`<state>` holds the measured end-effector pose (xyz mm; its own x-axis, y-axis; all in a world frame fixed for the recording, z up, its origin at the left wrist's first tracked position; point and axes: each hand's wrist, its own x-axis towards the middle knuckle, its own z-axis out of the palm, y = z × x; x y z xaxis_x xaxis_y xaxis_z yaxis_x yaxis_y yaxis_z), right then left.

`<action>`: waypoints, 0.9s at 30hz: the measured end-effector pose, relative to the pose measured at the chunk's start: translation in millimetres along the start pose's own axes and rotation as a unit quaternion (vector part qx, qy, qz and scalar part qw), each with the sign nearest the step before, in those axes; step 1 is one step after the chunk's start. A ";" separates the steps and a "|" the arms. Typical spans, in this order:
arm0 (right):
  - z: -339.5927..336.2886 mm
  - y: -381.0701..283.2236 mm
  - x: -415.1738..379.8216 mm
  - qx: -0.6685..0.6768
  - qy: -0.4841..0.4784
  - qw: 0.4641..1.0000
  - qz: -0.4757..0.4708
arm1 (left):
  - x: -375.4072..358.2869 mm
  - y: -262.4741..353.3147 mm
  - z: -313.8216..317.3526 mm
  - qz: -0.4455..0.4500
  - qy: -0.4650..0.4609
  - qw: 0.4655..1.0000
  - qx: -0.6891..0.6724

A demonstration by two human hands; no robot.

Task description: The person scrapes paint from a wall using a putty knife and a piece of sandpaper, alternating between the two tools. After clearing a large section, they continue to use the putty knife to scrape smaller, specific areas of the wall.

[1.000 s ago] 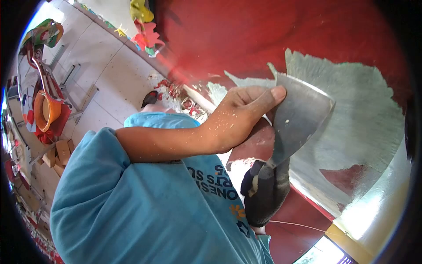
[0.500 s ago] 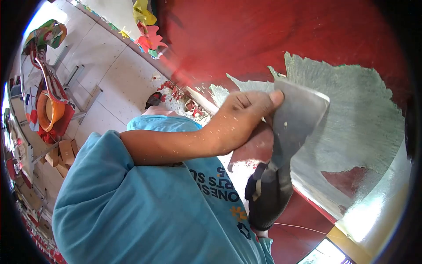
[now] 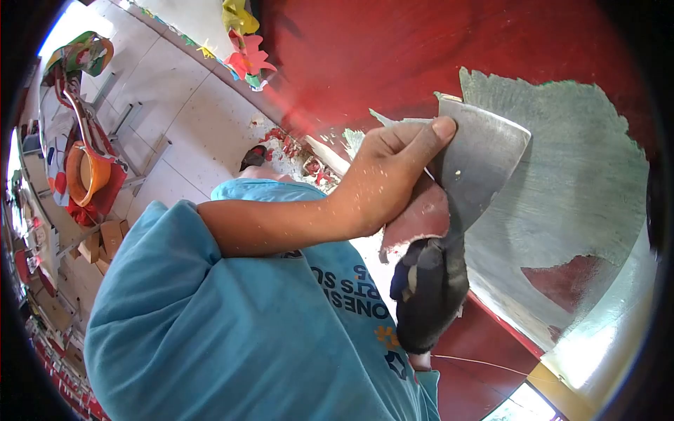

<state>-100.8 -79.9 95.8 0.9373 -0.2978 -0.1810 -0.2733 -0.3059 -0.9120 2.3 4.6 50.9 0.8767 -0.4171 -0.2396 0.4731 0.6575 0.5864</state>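
Observation:
My left hand (image 3: 393, 165), bare and dusted with white specks, is closed with its thumb on the upper left corner of a wide metal scraper blade (image 3: 484, 158). A torn reddish-brown flake (image 3: 421, 217) with a pale ragged edge hangs below its fingers, beside the blade. My right hand (image 3: 430, 295), in a dark glove, is wrapped around the scraper's lower end; the handle is hidden in its grip. The blade overlaps a red painted surface (image 3: 393, 56), where a large patch (image 3: 562, 161) is bared to grey-green.
Red and white paint scraps (image 3: 288, 151) litter the tiled floor (image 3: 168, 112) by the surface's edge. Paper flowers (image 3: 247, 56) hang along that edge. At the left stand an orange ring-shaped item (image 3: 84, 184), metal frames and cardboard boxes (image 3: 109, 238).
Both hands and the scraper have shifted slightly upward in view. More of the reddish flake shows beneath my left hand. The surroundings have shifted a little too.

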 end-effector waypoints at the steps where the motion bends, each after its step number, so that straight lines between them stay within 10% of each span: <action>1: -2.7 -3.8 -4.5 -0.004 0.006 1.000 0.007 | 1.9 -1.4 1.8 0.033 0.010 0.999 0.021; 27: -2.2 5.3 11.6 0.000 -0.025 0.999 -0.035 | 1.6 9.9 -0.1 0.008 0.001 1.000 0.010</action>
<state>-91.8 -87.0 89.7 0.9641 -0.2291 -0.1344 -0.2060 -0.3253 -0.9229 8.4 10.6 56.3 0.8842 -0.4059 -0.2312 0.4574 0.6518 0.6050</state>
